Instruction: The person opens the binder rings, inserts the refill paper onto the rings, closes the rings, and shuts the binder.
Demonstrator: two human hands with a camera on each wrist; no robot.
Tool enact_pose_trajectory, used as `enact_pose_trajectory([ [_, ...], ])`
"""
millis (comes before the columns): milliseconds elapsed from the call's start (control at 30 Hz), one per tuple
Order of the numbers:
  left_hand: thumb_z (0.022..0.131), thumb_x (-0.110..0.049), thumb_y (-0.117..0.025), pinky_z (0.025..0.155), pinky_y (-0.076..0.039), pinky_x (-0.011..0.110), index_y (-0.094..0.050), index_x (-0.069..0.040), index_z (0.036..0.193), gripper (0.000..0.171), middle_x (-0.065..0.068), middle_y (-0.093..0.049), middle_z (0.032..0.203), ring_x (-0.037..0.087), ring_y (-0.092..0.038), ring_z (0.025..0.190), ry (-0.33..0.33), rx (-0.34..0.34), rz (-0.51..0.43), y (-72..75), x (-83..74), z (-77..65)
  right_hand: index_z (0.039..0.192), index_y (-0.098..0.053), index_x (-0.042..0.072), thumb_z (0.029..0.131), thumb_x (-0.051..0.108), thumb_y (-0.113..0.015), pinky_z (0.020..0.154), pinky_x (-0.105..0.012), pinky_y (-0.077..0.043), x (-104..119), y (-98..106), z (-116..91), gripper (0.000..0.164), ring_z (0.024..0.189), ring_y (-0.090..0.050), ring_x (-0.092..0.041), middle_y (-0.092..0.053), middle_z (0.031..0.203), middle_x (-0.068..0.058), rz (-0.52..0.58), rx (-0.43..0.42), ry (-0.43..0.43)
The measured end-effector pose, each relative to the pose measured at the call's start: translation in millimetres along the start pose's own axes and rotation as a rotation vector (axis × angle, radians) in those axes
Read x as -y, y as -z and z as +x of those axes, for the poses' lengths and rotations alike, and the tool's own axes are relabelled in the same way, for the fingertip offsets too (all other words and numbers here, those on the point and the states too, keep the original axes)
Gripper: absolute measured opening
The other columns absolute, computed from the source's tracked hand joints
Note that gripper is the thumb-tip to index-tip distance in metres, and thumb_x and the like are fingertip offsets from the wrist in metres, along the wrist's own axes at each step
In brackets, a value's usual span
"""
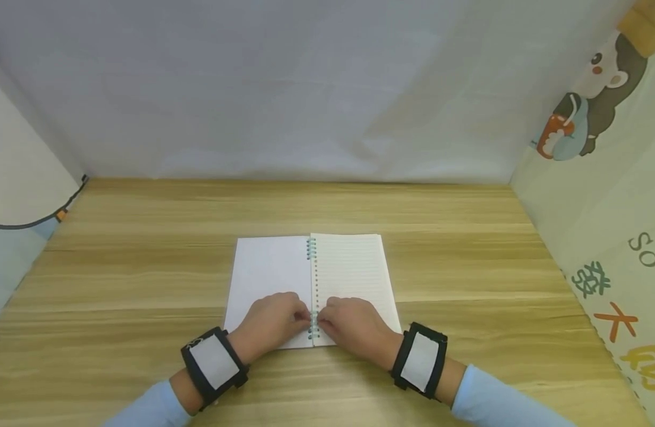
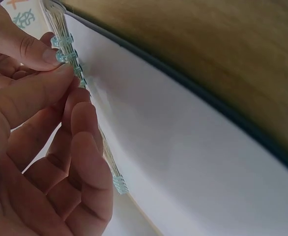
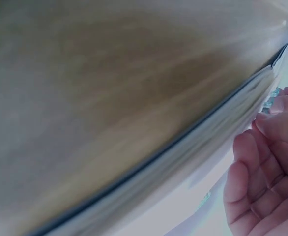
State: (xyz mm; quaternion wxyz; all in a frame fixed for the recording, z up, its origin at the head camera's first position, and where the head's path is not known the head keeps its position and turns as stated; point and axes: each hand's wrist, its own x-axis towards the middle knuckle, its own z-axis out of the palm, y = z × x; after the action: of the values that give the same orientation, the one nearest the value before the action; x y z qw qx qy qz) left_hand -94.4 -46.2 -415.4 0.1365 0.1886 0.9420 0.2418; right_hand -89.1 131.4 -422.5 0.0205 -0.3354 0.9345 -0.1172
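An open loose-leaf notebook [image 1: 271,267] lies on the table, a plain white sheet on its left and a lined page [image 1: 351,261] on its right. Pale teal plastic binding rings join the halves near the top [image 1: 310,248] and near the bottom. My left hand [image 1: 274,320] pinches the lower rings [image 2: 65,49] between thumb and forefinger, its other fingers curled. From the right side, my right hand [image 1: 356,326] pinches the same rings, its fingertips almost meeting the left ones. In the right wrist view, the right hand [image 3: 272,177] partly hides these rings.
The wood-grain table [image 1: 146,255] extends around the notebook on all sides. A pale cloth [image 1: 295,89] hangs behind it. A printed sheet with a cartoon animal and characters [image 1: 615,225] borders the right, and another printed sheet [image 1: 23,154] the left.
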Motion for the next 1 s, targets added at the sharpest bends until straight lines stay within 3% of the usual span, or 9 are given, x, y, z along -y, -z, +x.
enact_pose_trajectory([
  [467, 0.083, -0.022, -0.068, 0.058, -0.044, 0.023, -0.072, -0.017, 0.078, 0.008, -0.007, -0.062, 0.075, 0.005, -0.055, 0.066, -0.025, -0.005, 0.025, -2.0, -0.4, 0.6, 0.090, -0.072, 0.016, 0.090, 0.020, -0.060, 0.058, -0.019, -0.044, 0.0, -3.2, 0.7, 0.012, 0.064, -0.056, -0.004, -0.064, 0.077, 0.006, -0.019, -0.010, 0.026],
  [733, 0.083, -0.021, -0.069, 0.057, -0.044, 0.023, -0.072, -0.016, 0.077, 0.008, -0.007, -0.062, 0.073, 0.005, -0.054, 0.065, -0.007, -0.012, 0.040, 1.5, -0.8, -3.9, 0.088, -0.072, 0.016, 0.089, 0.019, -0.061, 0.056, -0.019, -0.043, -2.2, -3.8, -1.8, 0.012, 0.062, -0.053, -0.004, -0.063, 0.074, 0.006, -0.019, -0.029, 0.015],
  [1000, 0.084, -0.021, -0.068, 0.063, -0.047, 0.026, -0.072, -0.015, 0.080, 0.008, -0.006, -0.064, 0.076, 0.005, -0.055, 0.067, 0.013, 0.045, 0.015, 0.5, -1.4, -7.0, 0.084, -0.071, 0.016, 0.087, 0.018, -0.063, 0.056, -0.018, -0.042, -1.4, -2.3, -4.7, 0.009, 0.061, -0.049, -0.001, -0.061, 0.073, 0.007, 0.009, 0.006, 0.040],
])
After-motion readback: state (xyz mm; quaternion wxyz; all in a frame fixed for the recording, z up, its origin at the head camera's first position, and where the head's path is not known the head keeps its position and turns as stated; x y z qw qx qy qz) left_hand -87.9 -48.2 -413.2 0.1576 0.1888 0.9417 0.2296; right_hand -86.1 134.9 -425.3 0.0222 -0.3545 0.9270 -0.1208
